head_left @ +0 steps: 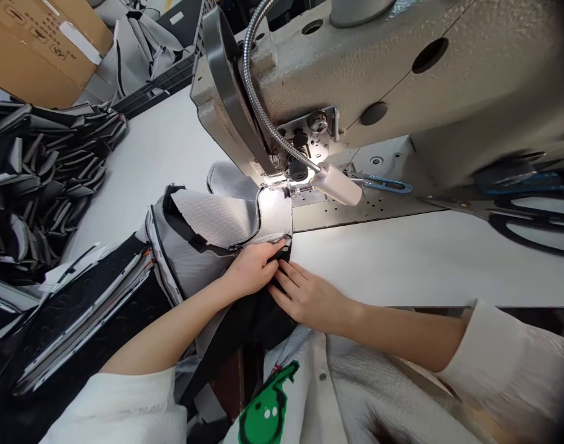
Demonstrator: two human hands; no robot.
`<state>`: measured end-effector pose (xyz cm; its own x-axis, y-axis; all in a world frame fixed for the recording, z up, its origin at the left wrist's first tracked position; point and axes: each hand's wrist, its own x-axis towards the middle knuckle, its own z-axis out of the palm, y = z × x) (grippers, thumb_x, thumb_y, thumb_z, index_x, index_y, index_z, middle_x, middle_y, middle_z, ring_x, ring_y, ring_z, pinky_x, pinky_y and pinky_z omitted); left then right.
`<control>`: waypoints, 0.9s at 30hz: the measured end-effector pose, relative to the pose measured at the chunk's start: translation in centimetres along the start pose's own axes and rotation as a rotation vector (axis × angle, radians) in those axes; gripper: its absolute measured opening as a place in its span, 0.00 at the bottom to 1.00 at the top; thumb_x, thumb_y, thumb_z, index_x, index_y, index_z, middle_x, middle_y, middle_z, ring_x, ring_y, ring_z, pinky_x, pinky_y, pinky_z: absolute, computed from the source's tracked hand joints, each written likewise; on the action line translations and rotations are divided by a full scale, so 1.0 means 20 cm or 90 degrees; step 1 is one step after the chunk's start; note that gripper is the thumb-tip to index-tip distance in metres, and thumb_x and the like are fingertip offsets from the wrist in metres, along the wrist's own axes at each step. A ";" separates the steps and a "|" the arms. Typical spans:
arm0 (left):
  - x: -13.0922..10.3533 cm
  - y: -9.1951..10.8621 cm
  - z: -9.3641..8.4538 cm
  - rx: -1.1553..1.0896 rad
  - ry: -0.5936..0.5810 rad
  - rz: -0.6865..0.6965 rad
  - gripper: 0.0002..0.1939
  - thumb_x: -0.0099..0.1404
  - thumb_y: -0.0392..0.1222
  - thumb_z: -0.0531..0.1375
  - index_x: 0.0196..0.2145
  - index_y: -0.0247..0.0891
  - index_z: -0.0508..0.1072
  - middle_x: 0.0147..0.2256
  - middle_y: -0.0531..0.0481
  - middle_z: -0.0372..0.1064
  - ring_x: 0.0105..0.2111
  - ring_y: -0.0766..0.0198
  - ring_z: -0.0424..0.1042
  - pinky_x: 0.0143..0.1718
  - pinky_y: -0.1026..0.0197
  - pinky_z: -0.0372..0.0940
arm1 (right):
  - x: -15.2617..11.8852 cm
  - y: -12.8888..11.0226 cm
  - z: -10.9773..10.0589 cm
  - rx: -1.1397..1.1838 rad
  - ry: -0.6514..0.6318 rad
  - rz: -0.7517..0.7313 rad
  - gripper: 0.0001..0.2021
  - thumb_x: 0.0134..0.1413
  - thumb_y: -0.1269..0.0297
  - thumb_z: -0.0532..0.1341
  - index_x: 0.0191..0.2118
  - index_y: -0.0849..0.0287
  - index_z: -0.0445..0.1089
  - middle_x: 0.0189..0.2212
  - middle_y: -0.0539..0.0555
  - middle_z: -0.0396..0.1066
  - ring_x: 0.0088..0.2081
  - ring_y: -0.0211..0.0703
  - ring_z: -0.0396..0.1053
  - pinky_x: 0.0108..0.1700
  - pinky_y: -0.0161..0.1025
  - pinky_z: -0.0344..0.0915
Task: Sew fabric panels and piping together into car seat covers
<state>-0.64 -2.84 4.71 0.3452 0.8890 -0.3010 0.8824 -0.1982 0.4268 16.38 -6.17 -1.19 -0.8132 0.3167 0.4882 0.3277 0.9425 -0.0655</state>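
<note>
The grey fabric [217,216] lies on the tabletop [379,265], its lit end beside the needle area of the sewing machine [291,92]. The left hand [250,271] has its fingers pinching the near edge; the right hand's [316,302] bent fingers touch the black cloth [258,317], though I can't tell whether they grip it. I'd keep the layers flat, edges even and fingertips clear of the needle.
</note>
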 end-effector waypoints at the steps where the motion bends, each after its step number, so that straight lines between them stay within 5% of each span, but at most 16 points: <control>1: 0.01 0.00 0.00 0.015 0.002 -0.003 0.26 0.60 0.32 0.50 0.56 0.33 0.66 0.49 0.43 0.71 0.48 0.58 0.71 0.52 0.56 0.65 | 0.00 0.01 -0.01 0.006 -0.009 0.003 0.14 0.57 0.74 0.54 0.48 0.72 0.69 0.47 0.73 0.69 0.51 0.56 0.67 0.54 0.52 0.64; 9: 0.16 0.02 -0.05 0.092 0.007 -0.005 0.27 0.61 0.32 0.48 0.58 0.31 0.64 0.52 0.41 0.69 0.52 0.56 0.68 0.54 0.55 0.63 | 0.04 0.19 -0.02 -0.025 -0.037 -0.024 0.14 0.58 0.74 0.52 0.48 0.69 0.69 0.46 0.69 0.70 0.52 0.54 0.67 0.54 0.50 0.64; 16: 0.29 0.05 -0.11 0.229 -0.015 -0.038 0.26 0.61 0.33 0.47 0.57 0.31 0.64 0.42 0.39 0.73 0.42 0.52 0.73 0.43 0.54 0.68 | 0.07 0.37 -0.03 -0.061 -0.023 -0.083 0.13 0.58 0.75 0.52 0.45 0.68 0.71 0.44 0.66 0.71 0.50 0.54 0.68 0.53 0.48 0.65; 27: 0.36 0.04 -0.13 0.224 0.026 -0.052 0.25 0.61 0.32 0.48 0.55 0.31 0.67 0.47 0.40 0.72 0.49 0.55 0.70 0.53 0.57 0.62 | 0.06 0.44 0.01 -0.012 -0.019 -0.019 0.14 0.61 0.75 0.50 0.46 0.67 0.71 0.50 0.65 0.68 0.56 0.51 0.63 0.55 0.46 0.64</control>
<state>1.75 4.52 5.13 0.2623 0.9220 -0.2849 0.9650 -0.2496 0.0807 18.10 2.56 -1.33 -0.8372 0.2911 0.4629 0.3113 0.9497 -0.0343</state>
